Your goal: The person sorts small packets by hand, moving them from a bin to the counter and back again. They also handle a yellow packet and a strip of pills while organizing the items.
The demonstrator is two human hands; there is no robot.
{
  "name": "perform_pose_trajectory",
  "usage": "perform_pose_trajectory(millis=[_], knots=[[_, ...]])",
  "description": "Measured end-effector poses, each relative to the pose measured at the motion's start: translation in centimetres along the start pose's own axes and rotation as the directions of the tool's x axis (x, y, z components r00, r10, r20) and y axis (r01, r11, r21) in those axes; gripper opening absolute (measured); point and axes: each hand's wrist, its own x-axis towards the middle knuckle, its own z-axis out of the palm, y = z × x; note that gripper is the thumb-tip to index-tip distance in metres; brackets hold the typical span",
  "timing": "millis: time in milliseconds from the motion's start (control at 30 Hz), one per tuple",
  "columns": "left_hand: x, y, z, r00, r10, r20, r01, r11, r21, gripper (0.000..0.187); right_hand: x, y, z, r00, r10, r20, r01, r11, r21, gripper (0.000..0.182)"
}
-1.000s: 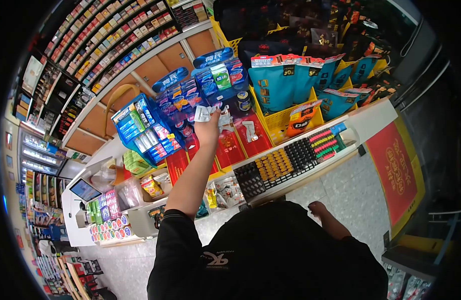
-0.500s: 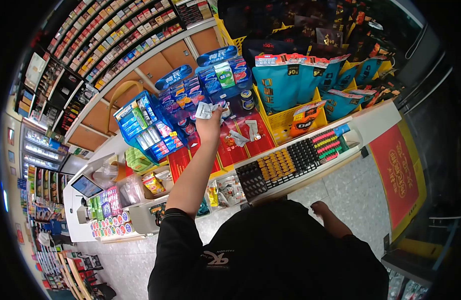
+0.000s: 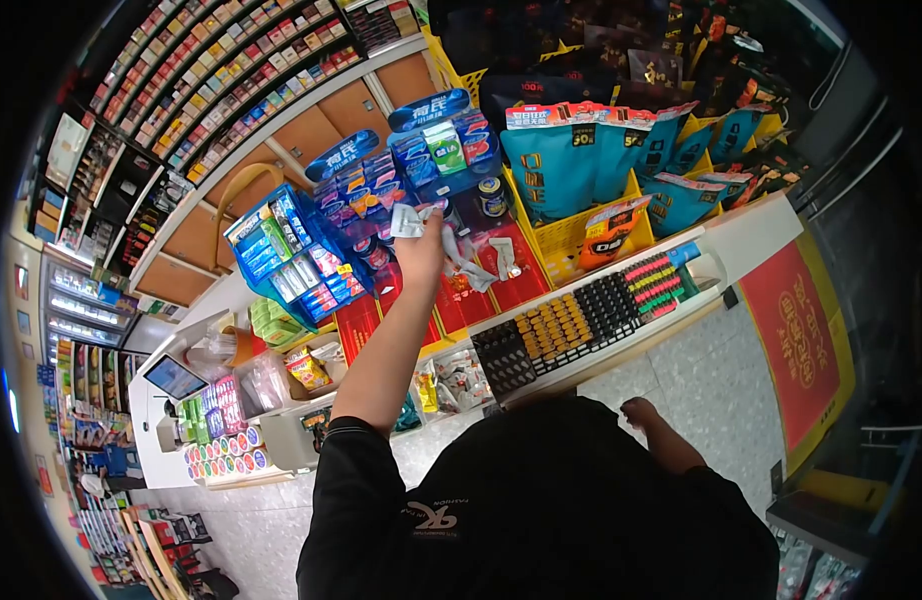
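My left hand (image 3: 421,252) reaches over the counter, its fingers closed on a crumpled white printed wrapper (image 3: 409,221). Just right of it, more crumpled white wrappers (image 3: 469,272) lie on the red counter mat (image 3: 459,312), and another white wrapper (image 3: 504,258) lies further right. Beyond my left hand stand blue display boxes (image 3: 361,195) of small packets, with a small round tin (image 3: 492,197) to the right. My right hand (image 3: 640,412) hangs low beside my body, away from the counter. Its fingers look curled, and nothing shows in them.
Yellow baskets (image 3: 561,238) hold teal bags (image 3: 556,175) and an orange bag (image 3: 611,238) at the right. Along the near counter edge runs a rack of small black and yellow items (image 3: 556,335). A blue candy rack (image 3: 296,262) and a screen (image 3: 175,376) stand left.
The white wrapper in my left hand has shifted and bent slightly. The wrappers beside that hand now stretch further up toward it. My right hand has barely moved.
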Motion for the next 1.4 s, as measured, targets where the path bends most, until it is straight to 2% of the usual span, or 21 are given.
perform_pose_trajectory(millis=[233,333,400,433,467,533,567,667,733,767,833,867,933,967,1000,1100,1133,1167,1267,1333,1400], knots=[[0.8,-1.6,-1.1,1.0,-0.002,0.007,0.002,0.999,0.038,0.014,-0.1,0.7,0.3,0.998,-0.057,-0.035,0.058,0.998,0.034,0.023],[0.4,-1.8,-2.0,0.997,-0.067,0.03,0.065,0.997,0.049,0.02,0.0,0.6,0.3,1.0,0.001,0.004,-0.001,1.0,-0.007,0.023],[-0.3,-2.4,-3.3,0.947,0.238,0.216,-0.311,0.847,0.431,0.033,-0.2,0.2,0.1,1.0,0.025,-0.001,-0.025,1.0,0.008,0.024],[-0.5,-2.2,-4.5,0.917,0.189,0.35,-0.369,0.735,0.57,0.052,-0.3,-0.3,0.1,0.999,0.046,-0.008,-0.046,0.999,0.027,0.024],[-1.2,-2.4,-4.8,0.918,0.185,0.352,-0.367,0.735,0.57,0.052,-0.4,-0.8,0.0,0.999,0.049,-0.006,-0.049,0.998,0.029,0.024],[-3.0,-0.9,-5.3,0.9,-0.015,0.437,-0.373,0.493,0.786,0.072,-1.0,-1.9,0.1,0.986,0.156,0.064,-0.139,0.966,-0.217,0.02],[-3.2,-1.8,-6.0,0.891,-0.127,0.436,-0.334,0.467,0.819,0.09,-1.1,-2.6,0.1,0.985,0.155,0.072,-0.136,0.966,-0.219,0.02],[-5.7,-3.1,-6.8,0.886,-0.034,0.463,-0.423,0.354,0.834,0.098,-0.9,-2.0,0.2,0.97,0.23,0.083,-0.212,0.96,-0.183,0.019],[-7.5,-3.9,-7.6,0.87,-0.04,0.492,-0.428,0.437,0.791,0.095,-1.1,-2.7,0.1,0.965,0.26,0.03,-0.256,0.961,-0.1,0.018],[-8.7,-3.7,-7.7,0.823,-0.002,0.568,-0.526,0.372,0.765,0.091,-1.0,-3.2,0.0,0.964,0.265,0.032,-0.26,0.96,-0.102,0.018],[-10.1,-4.8,-8.3,0.773,0.041,0.633,-0.619,0.267,0.739,0.071,-1.3,-3.9,-0.1,0.869,0.494,0.009,-0.493,0.867,0.07,0.018],[-10.1,-5.4,-8.6,0.783,0.034,0.622,-0.606,0.27,0.748,0.071,-1.4,-4.4,-0.2,0.869,0.494,0.018,-0.494,0.868,0.057,0.018],[-9.1,-6.5,-8.8,0.75,0.128,0.649,-0.661,0.198,0.724,0.063,-0.2,-1.5,0.2,0.96,0.268,0.082,-0.253,0.955,-0.155,0.022],[-8.6,-6.8,-8.6,0.761,0.15,0.631,-0.648,0.227,0.727,0.054,0.5,1.0,0.8,0.972,0.226,0.072,-0.223,0.974,-0.042,0.025],[-8.0,-6.9,-8.3,0.736,0.231,0.636,-0.676,0.218,0.704,0.048,0.0,0.2,0.5,0.969,0.231,0.09,-0.226,0.972,-0.06,0.025],[-6.7,-7.8,-8.0,0.796,0.244,0.553,-0.601,0.216,0.77,0.044,-0.5,-4.6,-1.3,0.905,0.423,0.047,-0.424,0.889,0.17,0.031],[-6.4,-7.5,-7.8,0.8,0.283,0.529,-0.587,0.185,0.788,0.044,-0.6,-5.3,-1.6,0.904,0.424,0.056,-0.427,0.892,0.15,0.031],[-6.3,-7.1,-7.5,0.804,0.343,0.487,-0.572,0.221,0.79,0.04,-0.7,-6.2,-1.9,0.905,0.421,0.059,-0.424,0.892,0.154,0.032],[-6.2,-4.9,-7.5,0.85,0.435,0.297,-0.504,0.508,0.698,0.029,-0.8,-8.2,-2.6,0.896,0.438,0.073,-0.444,0.876,0.19,0.033],[-7.3,-3.5,-9.1,0.825,0.492,0.278,-0.539,0.542,0.645,0.027,-1.2,-8.9,-2.4,0.883,0.462,0.085,-0.469,0.852,0.233,0.033],[-10.5,-2.3,-11.3,0.899,0.365,0.241,-0.433,0.658,0.616,0.023,-1.6,-9.3,-1.9,0.899,0.433,0.065,-0.434,0.865,0.252,0.032]])
